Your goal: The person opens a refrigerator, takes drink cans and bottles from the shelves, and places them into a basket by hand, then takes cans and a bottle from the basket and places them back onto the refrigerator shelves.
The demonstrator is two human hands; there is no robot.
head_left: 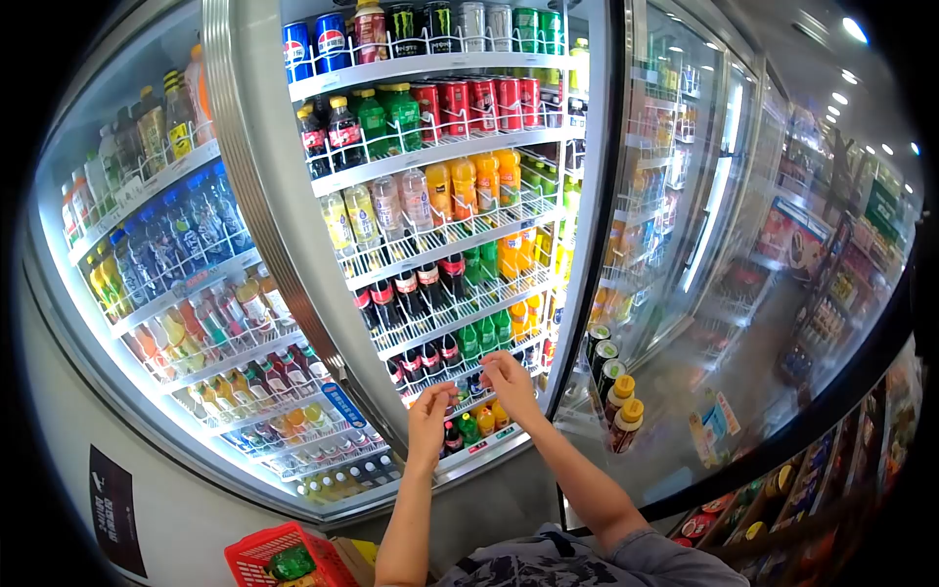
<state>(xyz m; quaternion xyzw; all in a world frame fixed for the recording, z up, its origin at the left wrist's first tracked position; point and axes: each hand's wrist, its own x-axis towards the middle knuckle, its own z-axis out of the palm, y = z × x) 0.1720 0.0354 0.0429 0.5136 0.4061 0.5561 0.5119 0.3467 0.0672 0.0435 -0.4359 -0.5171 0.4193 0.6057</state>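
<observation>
My left hand (428, 423) is raised before the lower shelves of the open drinks cooler, its fingers loosely bent and apart. My right hand (509, 386) is a little higher and to the right, fingers also loosely curled, the hands not touching. Nothing shows in either hand. Behind them are dark cola bottles (430, 358) and green bottles (486, 335) on wire racks. Orange bottles (462, 186), red cans (454, 106) and blue cans (332, 41) stand on higher shelves.
A red basket (315, 548) with a green bottle (291, 562) sits at the lower left. The glass door (665, 391) stands open at the right, with brown bottles with yellow caps (627, 427) and several cans visible near it. Another stocked cooler (161, 284) is on the left.
</observation>
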